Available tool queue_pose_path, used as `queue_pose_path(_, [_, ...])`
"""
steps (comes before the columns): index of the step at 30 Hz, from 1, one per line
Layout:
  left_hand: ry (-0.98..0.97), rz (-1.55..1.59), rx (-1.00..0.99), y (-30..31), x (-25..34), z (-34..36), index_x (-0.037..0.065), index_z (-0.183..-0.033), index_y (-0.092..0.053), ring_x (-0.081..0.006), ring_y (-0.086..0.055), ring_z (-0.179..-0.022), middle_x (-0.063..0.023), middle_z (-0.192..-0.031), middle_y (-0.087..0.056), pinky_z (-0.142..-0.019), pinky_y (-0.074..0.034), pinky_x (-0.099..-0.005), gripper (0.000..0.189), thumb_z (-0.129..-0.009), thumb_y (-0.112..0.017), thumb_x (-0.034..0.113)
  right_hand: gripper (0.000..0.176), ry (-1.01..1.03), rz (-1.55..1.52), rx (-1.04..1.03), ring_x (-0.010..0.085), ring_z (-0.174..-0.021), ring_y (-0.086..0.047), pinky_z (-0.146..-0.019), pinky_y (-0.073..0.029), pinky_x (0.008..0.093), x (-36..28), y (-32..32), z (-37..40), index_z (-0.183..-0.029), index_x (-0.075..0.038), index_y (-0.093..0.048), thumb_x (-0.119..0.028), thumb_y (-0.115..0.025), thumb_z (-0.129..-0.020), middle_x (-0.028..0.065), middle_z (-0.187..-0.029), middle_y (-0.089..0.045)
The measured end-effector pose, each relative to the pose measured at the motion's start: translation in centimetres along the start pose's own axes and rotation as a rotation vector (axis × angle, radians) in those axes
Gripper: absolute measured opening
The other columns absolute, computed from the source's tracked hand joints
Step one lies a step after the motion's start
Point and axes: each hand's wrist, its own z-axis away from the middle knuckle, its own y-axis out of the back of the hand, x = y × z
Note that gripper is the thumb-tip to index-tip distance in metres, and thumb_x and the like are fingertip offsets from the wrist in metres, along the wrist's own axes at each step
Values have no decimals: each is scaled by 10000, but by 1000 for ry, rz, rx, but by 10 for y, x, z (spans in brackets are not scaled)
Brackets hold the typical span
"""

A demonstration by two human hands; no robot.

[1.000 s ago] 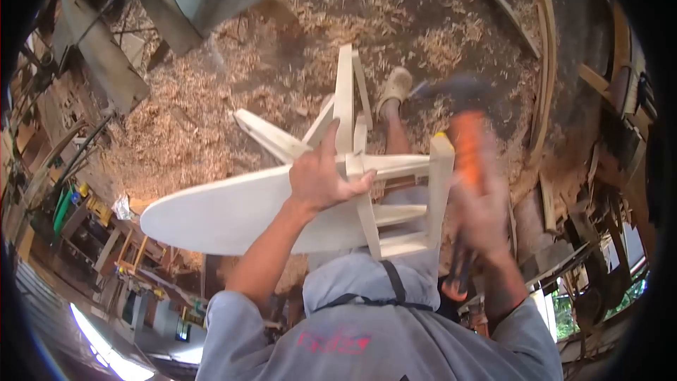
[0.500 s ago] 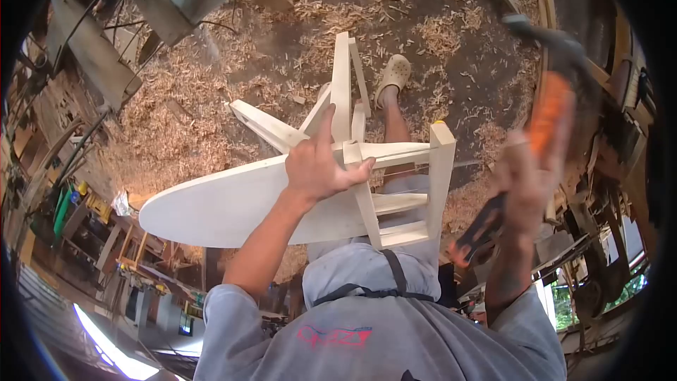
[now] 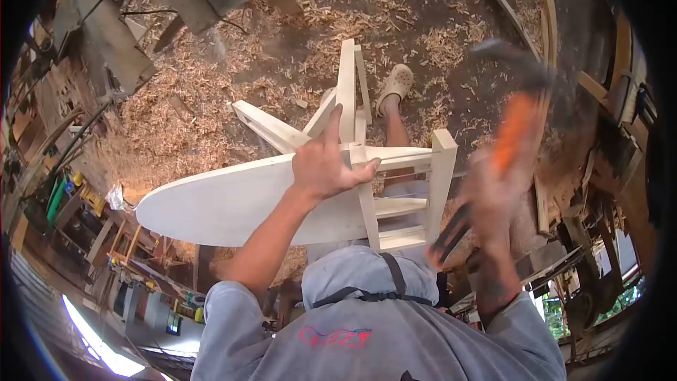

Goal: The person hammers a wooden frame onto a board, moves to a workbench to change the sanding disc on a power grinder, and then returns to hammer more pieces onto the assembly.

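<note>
In front of me lies a pale wooden ironing board (image 3: pixel 211 204), its rounded tip to the left and its slatted leg frame (image 3: pixel 441 183) to the right. More wooden legs (image 3: pixel 347 92) stick out beyond its far edge. My left hand (image 3: pixel 321 166) grips that edge where the legs join, thumb and index finger stretched out, the other fingers partly hidden. My right hand (image 3: pixel 486 187) is closed around the orange and black handle of a hammer (image 3: pixel 515 127), raised to the right of the frame. Both hammer and hand are smeared by motion.
Wood shavings (image 3: pixel 176 127) cover much of the dark floor. My foot in a beige clog (image 3: pixel 397 85) stands beyond the board. Scrap timber (image 3: pixel 592 190) is piled on the right. Lumber pieces (image 3: pixel 106 35) jut in at the upper left, and tools (image 3: pixel 84 197) lie at the left.
My right hand has swung the hammer leftward, closer to the leg frame, and its head sits a little lower in view. My left hand keeps its grip on the ironing board.
</note>
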Motion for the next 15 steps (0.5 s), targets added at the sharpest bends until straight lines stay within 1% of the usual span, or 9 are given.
queue_pose_path(2, [-31,12,25,-2,-2,-1,-82,-1414,-370,-299,-665,-540,-166,-638,-643,-487,-531,-387,1108,-662,-725,650,727,62,365,-455,191,-850,-564,-709,-469,313,37,-21,20,-1556,-87,-220,3,-477,-882,164,-1269,-484])
queue_pose_path(3, [31,9,-39,0,-3,1,-83,-1413,-371,-307,-670,-549,-180,-674,-656,-496,-538,-384,1110,-660,-727,651,729,-83,321,-563,235,-962,-597,-798,-489,341,31,-30,24,-1551,-63,-227,10,-484,-873,197,-1391,-437])
queue_pose_path(4, [19,13,-34,0,-3,0,-83,-1413,-371,-307,-670,-549,-180,-674,-656,-496,-538,-384,1110,-660,-727,651,731,-80,289,-550,279,-1075,-630,-888,-509,369,34,-29,21,-1545,-40,-233,16,-492,-864,230,-1513,-390])
queue_pose_path(5, [-1,19,-1,-2,-4,-5,-86,-1413,-369,-310,-675,-560,-188,-695,-662,-502,-541,-387,1111,-659,-730,647,741,105,368,-418,254,-1156,-589,-926,-492,340,36,-22,6,-1554,-61,-219,19,-483,-866,208,-1523,-380])
queue_pose_path(7, [2,33,-31,-1,-4,6,-89,-1412,-367,-312,-680,-571,-195,-716,-667,-507,-545,-390,1113,-658,-734,643,747,8,115,-197,150,-852,-640,-694,-536,243,6,-16,0,-1566,-96,-194,8,-483,-886,182,-1494,-414])
queue_pose_path(9, [7,20,-15,1,0,0,-97,-1409,-366,-316,-692,-612,-219,-790,-679,-527,-555,-392,1116,-652,-742,632,729,63,-124,67,59,-588,-520,-490,-429,191,-32,-7,-8,-1568,-126,-204,-10,-484,-905,157,-1274,-571])
queue_pose_path(11, [31,28,-31,2,2,0,-100,-1408,-366,-318,-699,-649,-234,-846,-680,-540,-560,-393,1118,-651,-744,630,717,-15,-133,86,55,-562,-508,-476,-418,201,-26,-7,-1,-1565,-118,-210,-20,-483,-909,144,-1211,-590])
queue_pose_path(14, [41,36,-51,7,1,-3,-101,-1406,-369,-327,-709,-714,-257,-943,-677,-564,-569,-397,1119,-649,-744,632,683,149,428,-411,215,-930,-620,-825,-505,340,31,-19,20,-1551,-68,-249,-44,-481,-909,181,-1261,-583])
queue_pose_path(15, [55,51,-83,5,1,-2,-99,-1406,-372,-334,-711,-742,-264,-984,-673,-575,-573,-400,1118,-649,-743,635,694,55,385,-484,240,-1019,-589,-902,-468,349,37,-29,24,-1554,-65,-235,-30,-472,-903,183,-1324,-551])
